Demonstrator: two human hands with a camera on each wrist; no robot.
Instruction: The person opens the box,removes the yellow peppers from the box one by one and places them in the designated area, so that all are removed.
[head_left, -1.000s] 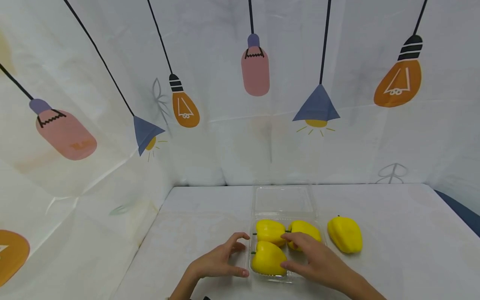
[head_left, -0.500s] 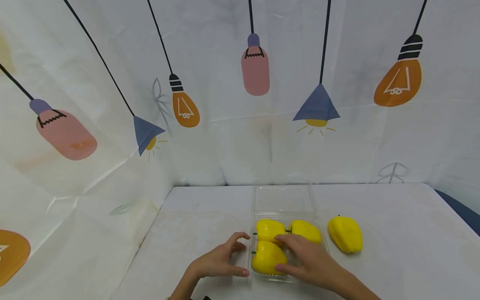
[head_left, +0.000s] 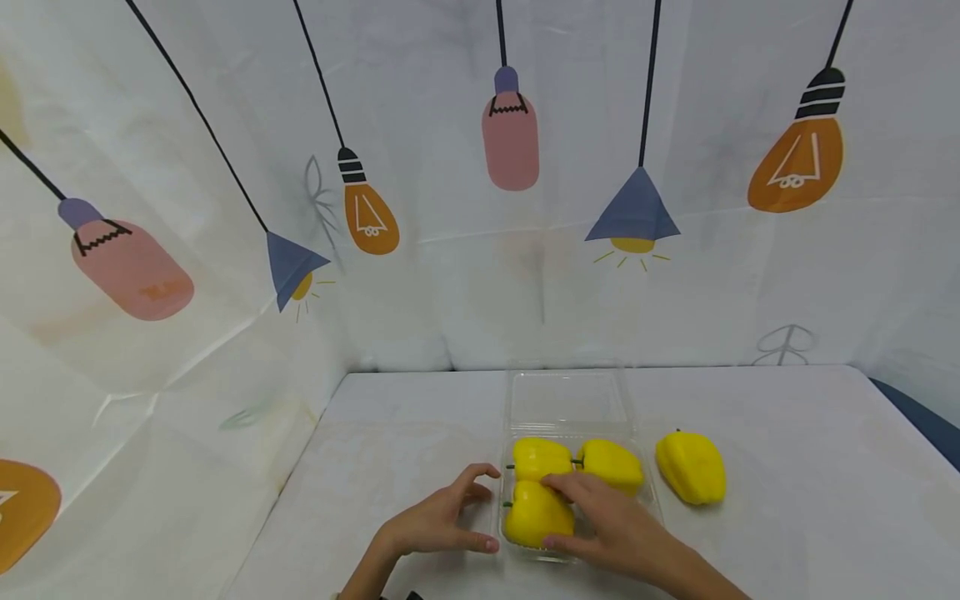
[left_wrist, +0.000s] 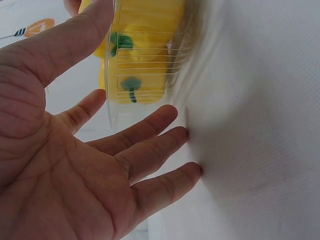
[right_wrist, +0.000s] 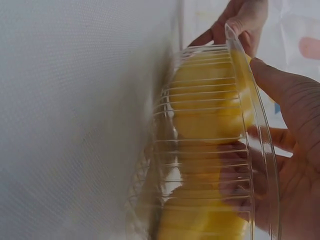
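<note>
A clear plastic clamshell box [head_left: 656, 500] lies with its lid [head_left: 568, 398] folded back. Inside are three yellow bell peppers: a front one [head_left: 536, 515], one behind it at the back left [head_left: 540, 457] and one at the back right [head_left: 615, 465]. My right hand [head_left: 626, 529] reaches into the box, holding the front bell pepper between thumb and fingers; the right wrist view shows this hand [right_wrist: 300, 165] through the clear wall. Beside the box's left wall, my left hand [head_left: 433, 521] has its fingers spread. In the left wrist view that hand [left_wrist: 75, 165] holds nothing.
A further yellow bell pepper [head_left: 692, 468] lies on the white table [head_left: 795, 500] to the right of the box. Behind the table hangs a white cloth [head_left: 450, 308] printed with lamps. More cloth covers the left side.
My right hand has shifted left along the front bell pepper, and its thumb and fingers now sit further round it. The left hand and box have stayed put.
</note>
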